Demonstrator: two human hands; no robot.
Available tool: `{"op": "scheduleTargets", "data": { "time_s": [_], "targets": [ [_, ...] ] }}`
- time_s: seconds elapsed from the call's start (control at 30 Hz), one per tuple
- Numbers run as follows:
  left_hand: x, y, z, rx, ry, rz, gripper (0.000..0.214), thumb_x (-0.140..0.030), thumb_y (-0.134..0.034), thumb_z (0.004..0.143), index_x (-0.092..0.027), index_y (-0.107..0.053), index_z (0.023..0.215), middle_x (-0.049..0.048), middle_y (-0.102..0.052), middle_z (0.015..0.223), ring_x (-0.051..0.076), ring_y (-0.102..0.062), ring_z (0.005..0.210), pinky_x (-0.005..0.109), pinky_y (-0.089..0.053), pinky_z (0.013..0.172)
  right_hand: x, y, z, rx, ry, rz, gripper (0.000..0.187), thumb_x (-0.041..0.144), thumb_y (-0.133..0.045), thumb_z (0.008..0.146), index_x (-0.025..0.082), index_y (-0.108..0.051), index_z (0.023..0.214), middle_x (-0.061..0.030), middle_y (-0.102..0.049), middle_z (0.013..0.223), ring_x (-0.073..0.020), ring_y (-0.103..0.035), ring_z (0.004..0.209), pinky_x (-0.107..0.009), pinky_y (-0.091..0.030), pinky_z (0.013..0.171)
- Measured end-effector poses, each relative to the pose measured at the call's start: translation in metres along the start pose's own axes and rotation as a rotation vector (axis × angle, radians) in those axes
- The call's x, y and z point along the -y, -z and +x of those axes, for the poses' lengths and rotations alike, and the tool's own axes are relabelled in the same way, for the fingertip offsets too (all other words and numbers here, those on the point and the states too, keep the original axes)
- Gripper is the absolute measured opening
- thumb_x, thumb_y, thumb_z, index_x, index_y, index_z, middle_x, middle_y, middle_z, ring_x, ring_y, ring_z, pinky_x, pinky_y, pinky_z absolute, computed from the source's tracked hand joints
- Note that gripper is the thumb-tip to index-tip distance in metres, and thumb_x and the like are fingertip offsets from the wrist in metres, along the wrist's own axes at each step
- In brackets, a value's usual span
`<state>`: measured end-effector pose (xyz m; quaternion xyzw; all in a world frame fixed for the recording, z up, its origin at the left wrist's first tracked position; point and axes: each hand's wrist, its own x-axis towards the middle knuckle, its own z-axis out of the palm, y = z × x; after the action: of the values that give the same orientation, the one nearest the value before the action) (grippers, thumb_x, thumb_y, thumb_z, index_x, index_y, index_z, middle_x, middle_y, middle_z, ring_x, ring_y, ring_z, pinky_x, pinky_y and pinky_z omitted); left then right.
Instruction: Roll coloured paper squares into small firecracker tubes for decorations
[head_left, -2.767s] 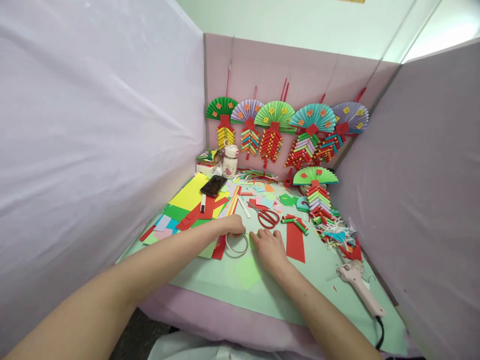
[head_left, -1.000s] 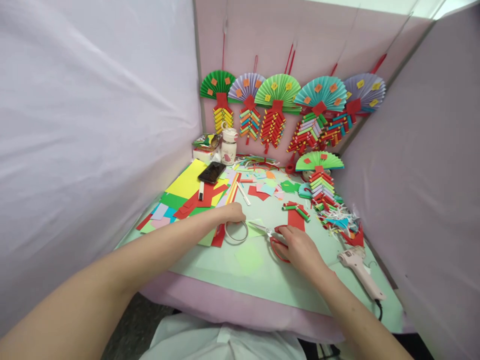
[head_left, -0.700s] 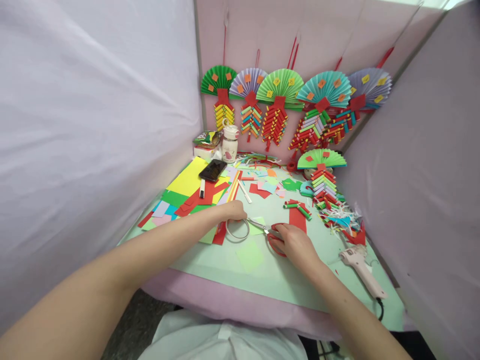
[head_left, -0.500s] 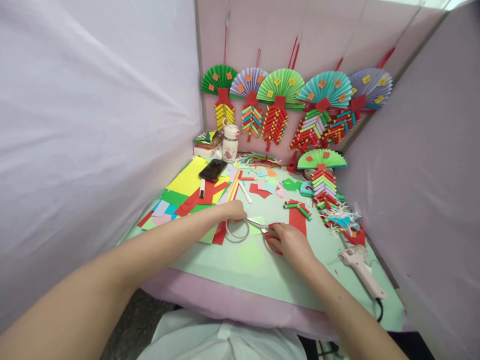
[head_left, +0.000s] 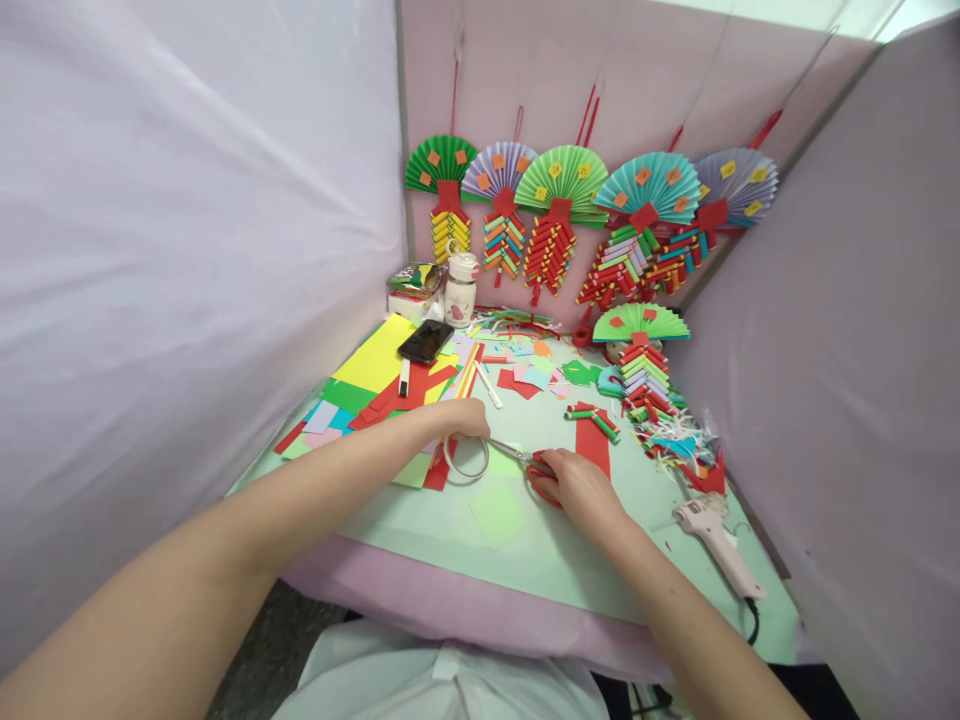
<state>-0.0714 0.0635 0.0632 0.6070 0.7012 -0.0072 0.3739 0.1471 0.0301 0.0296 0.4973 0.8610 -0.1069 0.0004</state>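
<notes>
My left hand (head_left: pixel 468 418) is closed, with a thin ring-shaped roll of tape (head_left: pixel 448 462) hanging from its fingers. In my right hand (head_left: pixel 579 480) are scissors (head_left: pixel 541 486) with red handles and metal blades. Their blades point left, with the tips close to my left fingertips and the tape; whether they touch the tape is hard to make out. Under the blades lies a light green paper square (head_left: pixel 504 463), and nearer me a second pale green square (head_left: pixel 498 513) lies flat. A red paper strip (head_left: pixel 594 447) rests beyond my right hand, with small red and green paper rolls (head_left: pixel 594 420) by it.
Coloured paper sheets (head_left: pixel 367 355), a phone (head_left: pixel 426 341) and a white bottle (head_left: pixel 460 290) stand or lie back left. At right are a glue gun (head_left: pixel 721 545), paper scraps (head_left: pixel 679 440) and a green fan ornament (head_left: pixel 641 322). Several fan ornaments (head_left: pixel 562 180) hang behind.
The view has shifted slightly. The tape roll has swung a little to the left below my left hand. Both hands keep their hold, with the scissors nearly in the same place.
</notes>
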Motion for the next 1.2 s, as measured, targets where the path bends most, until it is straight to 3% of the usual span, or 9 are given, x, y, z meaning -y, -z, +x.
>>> {"op": "scheduleTargets", "data": {
  "time_s": [0.1,0.23,0.33,0.43,0.53,0.7,0.83,0.97,1.2],
  "targets": [
    [0.006,0.012,0.001,0.018,-0.020,-0.052,0.020,-0.027,-0.066,0.069,-0.013,-0.058,0.058,0.0043,-0.054,0.047,0.017,-0.054,0.059,0.024,-0.038,0.053,-0.001,-0.002,0.000,-0.002,-0.002,0.001,0.019,0.028,-0.053,0.085,0.020,-0.063,0.098,-0.0068,-0.064,0.095,-0.0188,-0.060,0.085,-0.025,-0.033,0.062],
    [0.020,0.024,0.002,0.045,-0.070,-0.176,0.019,-0.029,-0.064,0.069,-0.015,-0.053,0.061,-0.0009,-0.047,0.047,0.009,-0.039,0.042,0.022,-0.028,0.041,-0.006,-0.003,-0.003,-0.063,-0.015,0.140,0.024,0.030,-0.052,0.085,0.020,-0.062,0.105,-0.0075,-0.065,0.099,-0.0190,-0.061,0.088,-0.024,-0.037,0.066],
    [0.031,0.021,0.005,0.136,-0.175,-0.616,0.021,-0.027,-0.067,0.069,-0.016,-0.050,0.065,-0.0040,-0.045,0.053,0.002,-0.026,0.038,0.018,-0.017,0.037,-0.010,-0.001,0.003,-0.194,-0.074,0.239,0.029,0.034,-0.050,0.087,0.018,-0.061,0.108,-0.0090,-0.066,0.098,-0.0209,-0.061,0.089,-0.026,-0.039,0.069],
    [0.039,0.009,0.011,0.215,-0.273,-1.117,0.024,-0.021,-0.070,0.067,-0.015,-0.047,0.062,-0.0052,-0.041,0.053,0.000,-0.021,0.037,0.015,-0.010,0.035,-0.012,0.001,0.024,-0.282,-0.161,0.139,0.027,0.036,-0.051,0.086,0.015,-0.062,0.100,-0.0124,-0.065,0.098,-0.0234,-0.061,0.089,-0.027,-0.039,0.068],
    [0.046,-0.002,0.017,0.179,-0.325,-1.353,0.026,-0.020,-0.067,0.071,-0.015,-0.044,0.061,-0.0076,-0.036,0.052,-0.001,-0.018,0.038,0.012,-0.010,0.034,-0.012,0.000,0.057,-0.313,-0.230,0.048,0.022,0.032,-0.054,0.084,0.012,-0.062,0.092,-0.0164,-0.063,0.096,-0.0245,-0.060,0.084,-0.029,-0.039,0.067],
    [0.054,-0.006,0.018,0.112,-0.367,-1.452,0.021,-0.019,-0.063,0.075,-0.014,-0.045,0.065,-0.0072,-0.036,0.054,-0.002,-0.019,0.038,0.011,-0.012,0.033,-0.006,-0.007,0.084,-0.365,-0.234,-0.006,0.022,0.025,-0.054,0.085,0.010,-0.063,0.097,-0.0177,-0.062,0.098,-0.0264,-0.056,0.090,-0.033,-0.040,0.074],
    [0.055,-0.004,0.017,0.069,-0.398,-1.518,0.018,-0.019,-0.063,0.076,-0.013,-0.049,0.067,-0.0058,-0.039,0.055,-0.002,-0.021,0.038,0.011,-0.013,0.032,0.015,-0.020,0.060,-0.383,-0.068,-0.015,0.026,0.017,-0.043,0.090,0.017,-0.062,0.108,-0.0108,-0.059,0.110,-0.0224,-0.050,0.103,-0.032,-0.037,0.088],
    [0.052,-0.006,0.018,0.004,-0.371,-1.504,0.020,-0.016,-0.064,0.075,-0.013,-0.047,0.064,-0.0049,-0.042,0.053,-0.001,-0.023,0.036,0.011,-0.012,0.032,0.043,-0.036,0.031,-0.339,0.180,0.001,0.030,0.013,-0.042,0.089,0.022,-0.061,0.111,-0.0065,-0.061,0.105,-0.0201,-0.052,0.097,-0.029,-0.037,0.083],
    [0.052,-0.006,0.016,-0.026,-0.334,-1.511,0.016,-0.014,-0.062,0.075,-0.013,-0.049,0.065,-0.0043,-0.043,0.053,-0.001,-0.024,0.036,0.012,-0.012,0.032,0.064,-0.038,0.023,-0.293,0.166,-0.192,0.031,0.013,-0.050,0.083,0.026,-0.058,0.110,-0.0060,-0.061,0.101,-0.0207,-0.051,0.092,-0.032,-0.031,0.076]
  ]
}}
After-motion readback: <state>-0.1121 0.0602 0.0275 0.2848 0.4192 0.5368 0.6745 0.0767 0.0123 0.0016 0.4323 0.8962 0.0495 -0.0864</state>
